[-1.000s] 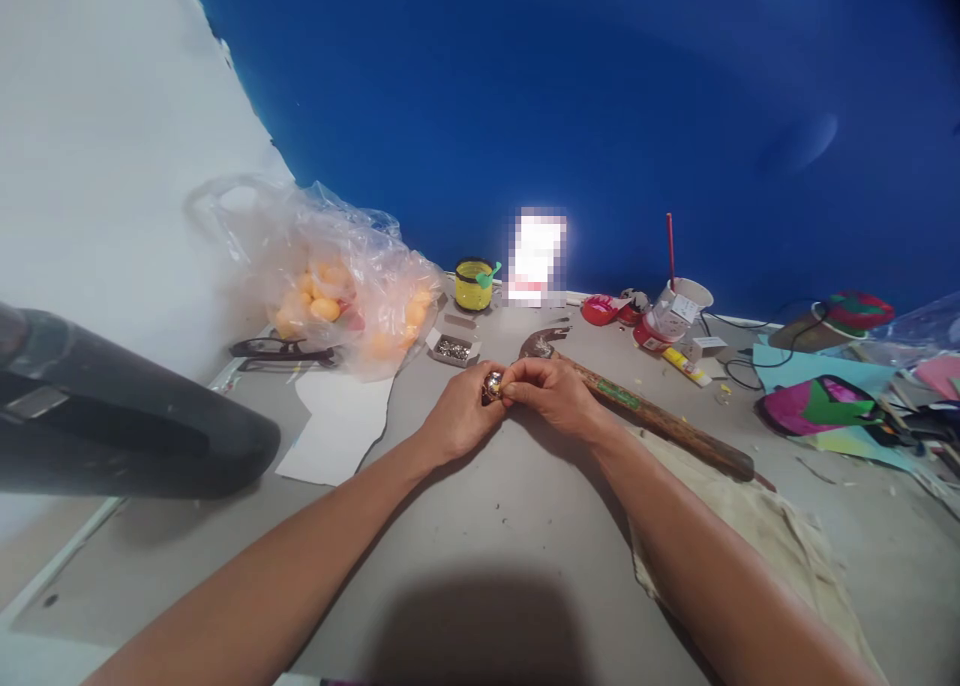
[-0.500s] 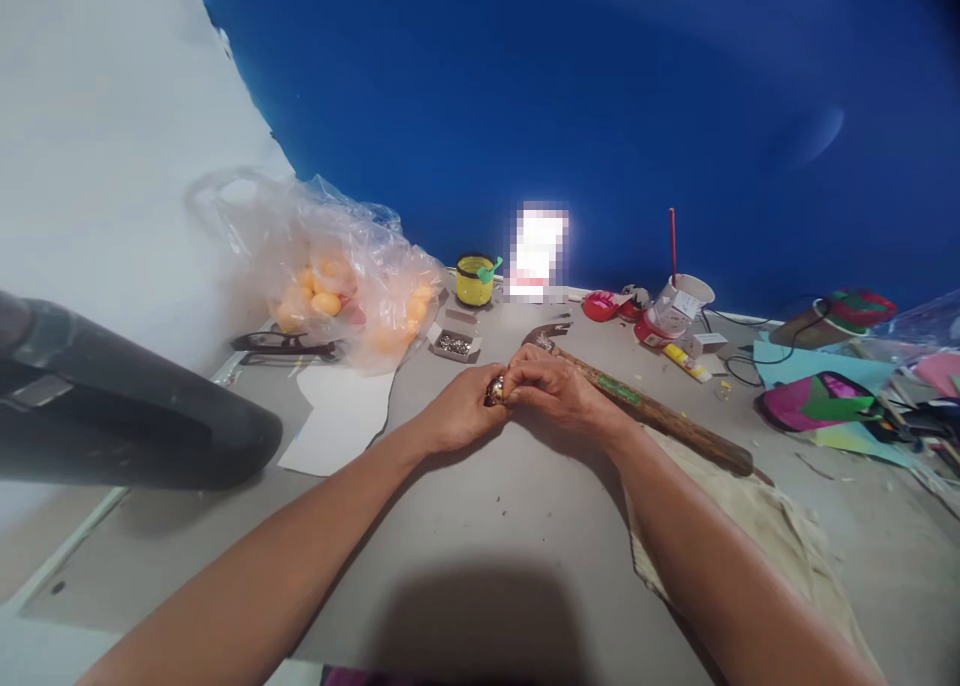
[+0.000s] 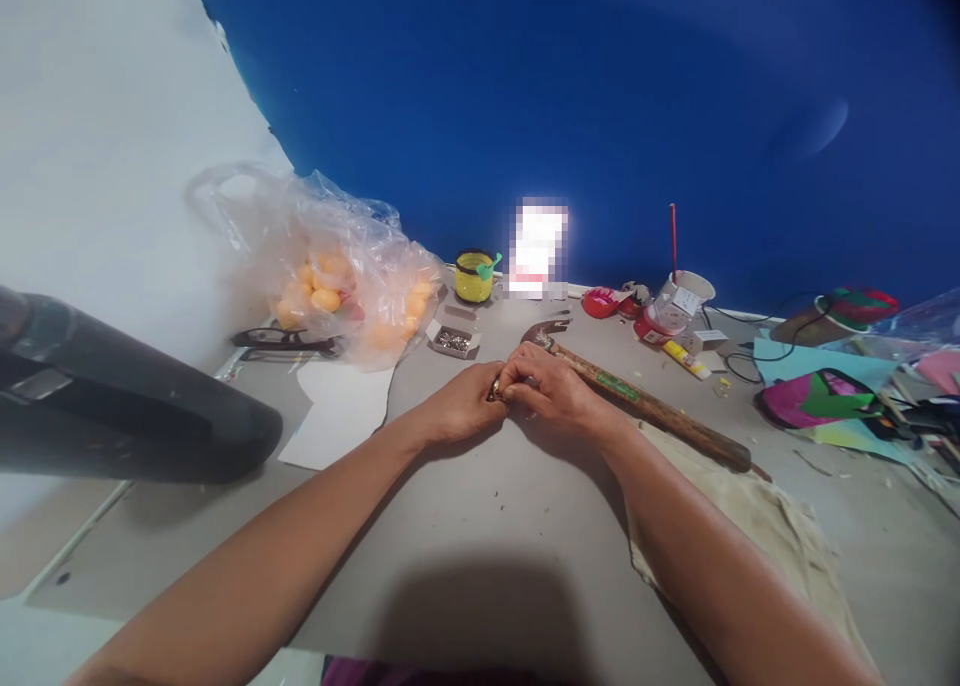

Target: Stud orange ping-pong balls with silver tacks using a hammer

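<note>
A small, shiny, rounded metal piece [image 3: 495, 390] shows between my hands; its kind is mostly hidden by the fingers. Wrapped around its left side is my left hand [image 3: 466, 406]. The bent, pinched fingers of my right hand [image 3: 551, 384] press against it from the right. Just beyond my right hand lies a claw hammer [image 3: 667, 428] with a worn wooden handle, its head pointing away to the left. Behind my left hand stands a small open box [image 3: 454, 341] full of little metal pieces.
Left are a clear plastic bag [image 3: 382, 256] with orange items, eyeglasses [image 3: 283, 340], white paper [image 3: 341, 416] and a big dark tube [image 3: 142, 396]. Right are a beige cloth [image 3: 735, 526], a white-and-red cup [image 3: 675, 306], a glue stick [image 3: 686, 359] and craft pieces. A yellow pot [image 3: 474, 278] stands behind.
My right fingers have shifted slightly over the metal piece, covering more of it. Both hands stay in nearly the same place; the view has tilted a little.
</note>
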`<state>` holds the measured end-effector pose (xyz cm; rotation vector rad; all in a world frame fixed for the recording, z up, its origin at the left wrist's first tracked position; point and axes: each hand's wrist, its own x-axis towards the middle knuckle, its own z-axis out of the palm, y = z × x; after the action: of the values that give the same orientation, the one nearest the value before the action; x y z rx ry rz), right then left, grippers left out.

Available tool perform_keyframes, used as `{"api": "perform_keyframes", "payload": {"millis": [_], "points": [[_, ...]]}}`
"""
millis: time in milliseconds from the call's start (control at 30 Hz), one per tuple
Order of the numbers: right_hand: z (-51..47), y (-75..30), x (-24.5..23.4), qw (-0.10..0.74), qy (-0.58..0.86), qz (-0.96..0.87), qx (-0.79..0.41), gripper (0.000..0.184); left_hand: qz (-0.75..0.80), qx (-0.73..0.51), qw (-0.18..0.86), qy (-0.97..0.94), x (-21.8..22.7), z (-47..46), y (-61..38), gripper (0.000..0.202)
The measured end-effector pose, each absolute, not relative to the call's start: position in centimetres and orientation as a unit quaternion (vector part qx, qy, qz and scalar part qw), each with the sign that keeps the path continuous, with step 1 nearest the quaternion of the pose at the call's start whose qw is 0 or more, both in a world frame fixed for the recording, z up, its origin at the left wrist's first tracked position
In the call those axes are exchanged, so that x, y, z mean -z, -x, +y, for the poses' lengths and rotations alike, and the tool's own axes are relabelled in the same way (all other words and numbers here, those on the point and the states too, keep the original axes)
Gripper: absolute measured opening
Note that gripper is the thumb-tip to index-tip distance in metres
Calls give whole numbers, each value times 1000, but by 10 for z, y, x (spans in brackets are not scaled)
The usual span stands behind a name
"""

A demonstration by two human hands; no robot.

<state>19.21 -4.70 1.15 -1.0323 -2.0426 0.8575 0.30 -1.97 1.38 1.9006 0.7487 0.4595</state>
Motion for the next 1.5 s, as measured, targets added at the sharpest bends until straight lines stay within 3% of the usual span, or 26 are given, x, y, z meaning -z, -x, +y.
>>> {"api": "perform_keyframes", "payload": {"millis": [200,467,700,900,1200,1333,1500], "points": [[-50,-185,-12,353,437,-760,-325,17,354,-218,455,-788,-3,-23,-6,19],[-48,-184,-11,382,446,-672,-451,5,366,-240,457,-775,-3,-28,-6,19],[-51,-175,-13,381,505,-636,-442,4,375,-252,450,-770,-3,-29,-7,26],[-46,-186,-7,405,474,-546,-559,25,397,-245,469,-749,-7,-25,-3,15],[-47,-176,-10,368,569,-622,-393,16,439,-277,422,-743,3,-30,-6,30],[-47,-176,-9,347,576,-603,-429,18,430,-265,411,-759,2,-32,-8,27],[-45,-183,-7,387,519,-585,-489,29,409,-292,473,-723,-4,-33,-7,30]]}}
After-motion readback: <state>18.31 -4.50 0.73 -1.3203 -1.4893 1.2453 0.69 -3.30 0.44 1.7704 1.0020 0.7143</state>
